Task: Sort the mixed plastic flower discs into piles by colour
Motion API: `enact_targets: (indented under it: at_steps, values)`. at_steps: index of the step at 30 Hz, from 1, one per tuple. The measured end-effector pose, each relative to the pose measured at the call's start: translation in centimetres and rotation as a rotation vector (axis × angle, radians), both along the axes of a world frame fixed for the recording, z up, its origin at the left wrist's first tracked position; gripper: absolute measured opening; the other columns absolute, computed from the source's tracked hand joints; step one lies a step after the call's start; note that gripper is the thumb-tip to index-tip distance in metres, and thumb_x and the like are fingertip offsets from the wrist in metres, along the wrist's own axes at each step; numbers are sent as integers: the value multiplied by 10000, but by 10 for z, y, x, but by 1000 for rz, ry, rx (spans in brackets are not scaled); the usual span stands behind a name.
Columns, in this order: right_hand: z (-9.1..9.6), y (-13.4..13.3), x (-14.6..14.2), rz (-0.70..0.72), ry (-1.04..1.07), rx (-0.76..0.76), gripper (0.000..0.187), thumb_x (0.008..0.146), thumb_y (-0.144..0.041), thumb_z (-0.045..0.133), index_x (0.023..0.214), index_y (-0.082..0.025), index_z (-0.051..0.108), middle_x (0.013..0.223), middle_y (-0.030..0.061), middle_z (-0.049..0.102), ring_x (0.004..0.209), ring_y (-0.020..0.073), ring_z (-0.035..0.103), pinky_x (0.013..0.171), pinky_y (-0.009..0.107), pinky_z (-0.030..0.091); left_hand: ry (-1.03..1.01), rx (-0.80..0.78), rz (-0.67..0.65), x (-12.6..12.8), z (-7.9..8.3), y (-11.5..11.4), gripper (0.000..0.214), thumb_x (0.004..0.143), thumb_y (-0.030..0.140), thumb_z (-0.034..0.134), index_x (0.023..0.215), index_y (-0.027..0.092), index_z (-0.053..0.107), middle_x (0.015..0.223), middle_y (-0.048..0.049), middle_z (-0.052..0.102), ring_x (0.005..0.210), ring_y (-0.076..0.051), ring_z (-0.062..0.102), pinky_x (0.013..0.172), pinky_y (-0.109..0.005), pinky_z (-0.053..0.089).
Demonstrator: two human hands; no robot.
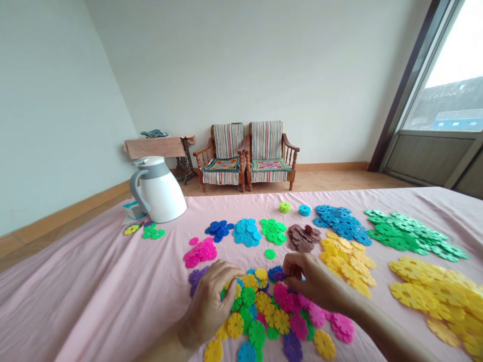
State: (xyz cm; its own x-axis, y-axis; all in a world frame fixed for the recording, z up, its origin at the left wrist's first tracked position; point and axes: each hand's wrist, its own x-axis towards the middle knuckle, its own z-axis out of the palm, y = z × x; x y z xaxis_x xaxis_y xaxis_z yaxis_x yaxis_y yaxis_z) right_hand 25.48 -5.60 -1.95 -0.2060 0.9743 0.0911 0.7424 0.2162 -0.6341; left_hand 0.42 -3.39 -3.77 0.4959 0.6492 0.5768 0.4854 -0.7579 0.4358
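Mixed discs [269,314] at bottom centre of frame, on the cloth [94,301]; look like thin plastic, so likely light, stiff, a bit slippery, hard to break; best pinched by the notched rim; left hand [216,291] curled over pile's left edge, right hand [315,279] bent at its upper right; can't tell if either pinches a disc; no readable labels or writing.

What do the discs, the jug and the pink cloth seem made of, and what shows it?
Discs: probably plastic, smooth; thin, brightly coloured, with cleanly notched edges.
Jug: likely plastic, smooth, though painted metal is possible; its body looks evenly white.
Pink cloth: fabric, matt; it lies in soft creases. Fibre unclear.
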Motion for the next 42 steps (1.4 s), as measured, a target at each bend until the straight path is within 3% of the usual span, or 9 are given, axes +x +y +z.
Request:
enact_targets:
  at_steps: [3, 6, 9, 12, 20, 26, 30, 37, 42]
  values:
    - [7, -10, -18, 72, 100, -20, 103, 686, -86, 502, 668, -181, 537, 626, -30, 543, 596, 95, 468, 531, 200, 316, 23, -18, -3, 4, 7, -9, 178, 835, 193, 590, 1013, 187, 607, 910, -54, 652, 881, -188, 587, 782, -304, 464]
    - [6, -20, -38, 108, 161, -1, 128, 677, -66, 501, 687, -181, 557, 640, -29, 566, 596, 88, 475, 537, 187, 331, 47, -42, -78, 10, 10, -19, 201, 791, 293, 671, 951, 180, 624, 842, -48, 652, 825, -193, 578, 738, -300, 447]
    - [2, -24, -51, 121, 164, -29, 145, 645, -37, 506, 657, -175, 551, 628, -27, 573, 575, 82, 478, 515, 180, 322, 32, -47, -136, 15, 8, -23, 86, 815, 253, 644, 810, 169, 626, 741, -29, 642, 754, -168, 568, 706, -278, 415]
    - [-3, -21, -51, 132, 182, -19, 125, 676, -60, 514, 671, -175, 564, 649, -20, 591, 588, 88, 497, 532, 186, 342, 24, -88, -137, 12, 12, -18, 121, 849, 221, 588, 745, 167, 619, 688, -18, 626, 717, -146, 562, 682, -252, 399]
    - [-22, 2, -20, -41, 133, 50, 144, 793, -188, 477, 701, -187, 588, 602, -19, 581, 567, 117, 504, 532, 231, 350, 165, -379, 199, -49, 47, 21, 291, 855, 310, 500, 612, 154, 541, 573, 28, 526, 558, -105, 474, 539, -201, 337]
    - [-29, 7, -11, -42, 124, 86, 155, 813, -232, 480, 708, -193, 587, 611, -18, 584, 578, 122, 517, 538, 237, 369, 335, -495, 168, -80, 47, 31, 262, 828, 323, 523, 639, 158, 598, 597, 34, 539, 579, -107, 485, 527, -191, 312]
    - [-30, 11, -5, -67, 100, 92, 167, 817, -246, 483, 704, -190, 593, 602, -14, 593, 564, 124, 516, 533, 243, 363, 275, -372, 222, -69, 48, 25, 144, 824, 264, 546, 790, 175, 654, 769, 2, 605, 639, -114, 519, 588, -204, 377]
    - [-42, 13, -3, -84, 87, 93, 179, 822, -255, 475, 688, -187, 573, 576, -19, 576, 537, 116, 517, 496, 224, 353, 361, -304, 9, -35, 36, 6, 291, 841, 143, 550, 1103, 247, 621, 1024, -31, 601, 981, -172, 538, 874, -293, 417]
    - [-41, 12, -6, -76, 94, 131, 183, 828, -248, 461, 692, -181, 564, 583, -26, 561, 544, 110, 511, 503, 222, 359, 435, -264, -24, -26, 33, 3, 168, 856, 146, 540, 966, 214, 647, 955, -35, 602, 946, -183, 529, 849, -309, 425]
